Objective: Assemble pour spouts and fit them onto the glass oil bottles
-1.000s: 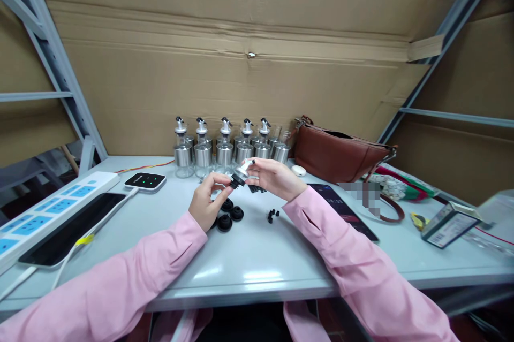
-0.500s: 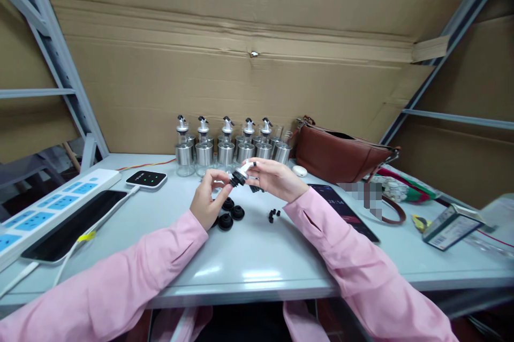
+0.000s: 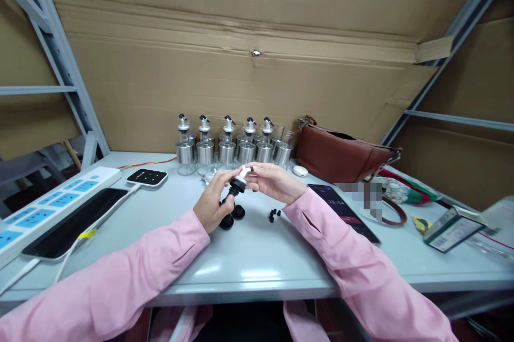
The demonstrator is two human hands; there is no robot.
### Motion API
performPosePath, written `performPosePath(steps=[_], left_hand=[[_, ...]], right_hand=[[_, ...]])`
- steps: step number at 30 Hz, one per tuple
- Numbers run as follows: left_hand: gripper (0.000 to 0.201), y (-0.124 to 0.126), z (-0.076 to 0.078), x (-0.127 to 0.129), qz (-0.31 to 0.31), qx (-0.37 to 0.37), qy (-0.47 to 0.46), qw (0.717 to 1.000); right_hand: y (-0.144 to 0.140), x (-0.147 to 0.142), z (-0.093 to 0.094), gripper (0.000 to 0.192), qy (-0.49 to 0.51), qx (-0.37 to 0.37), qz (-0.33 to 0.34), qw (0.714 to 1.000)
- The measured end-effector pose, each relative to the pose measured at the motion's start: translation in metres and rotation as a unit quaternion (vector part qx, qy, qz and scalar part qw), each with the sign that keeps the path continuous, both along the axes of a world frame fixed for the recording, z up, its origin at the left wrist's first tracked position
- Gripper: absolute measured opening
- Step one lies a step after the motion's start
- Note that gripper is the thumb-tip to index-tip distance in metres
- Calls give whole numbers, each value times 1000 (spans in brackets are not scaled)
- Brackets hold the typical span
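pourer cap (image 3: 240,181) pinched between left hand (image 3: 212,204) and right hand (image 3: 273,181), both gripping; no legible writing

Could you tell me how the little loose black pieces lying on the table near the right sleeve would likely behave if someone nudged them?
The small black pieces look tiny and light, so a nudge would probably scatter them. The table looks smooth and glossy, so they would likely slide or roll. Pinching one up cleanly may be fiddly.
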State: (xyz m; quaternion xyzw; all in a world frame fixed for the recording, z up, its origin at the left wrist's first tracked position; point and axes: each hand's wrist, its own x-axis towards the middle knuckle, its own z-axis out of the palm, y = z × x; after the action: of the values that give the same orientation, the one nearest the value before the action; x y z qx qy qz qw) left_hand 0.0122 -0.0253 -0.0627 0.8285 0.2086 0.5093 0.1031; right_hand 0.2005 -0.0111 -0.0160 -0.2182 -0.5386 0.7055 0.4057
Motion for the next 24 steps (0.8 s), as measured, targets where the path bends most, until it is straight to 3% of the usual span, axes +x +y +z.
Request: performPosePath(steps=[2, 4, 6, 8, 10, 14, 24], left_hand=[[47, 0, 0, 0, 10, 4, 1, 1000], [44, 1, 1, 0, 26, 0, 0, 1000], [42, 1, 1, 0, 46, -8, -6, 999], [41, 3, 1, 0, 62, -14, -17, 998], [41, 4, 1, -1, 71, -18, -26, 997], [40, 5, 1, -1, 75, -22, -23, 997], [34, 9, -6, 0, 79, -38, -29, 996]], right_hand=[[0, -1, 0, 26, -21, 14, -12, 1000], [-1, -3, 1, 23, -60, 83, -85, 991], [-4, -6, 1, 18, -118, 204, -201, 951], [-8, -10, 1, 13, -170, 310, -268, 896], [-11, -13, 0, 13, -203, 366, -260, 870], [-15, -18, -4, 20, -232, 406, -220, 856], [-11, -18, -10, 24, -239, 395, -223, 859]])
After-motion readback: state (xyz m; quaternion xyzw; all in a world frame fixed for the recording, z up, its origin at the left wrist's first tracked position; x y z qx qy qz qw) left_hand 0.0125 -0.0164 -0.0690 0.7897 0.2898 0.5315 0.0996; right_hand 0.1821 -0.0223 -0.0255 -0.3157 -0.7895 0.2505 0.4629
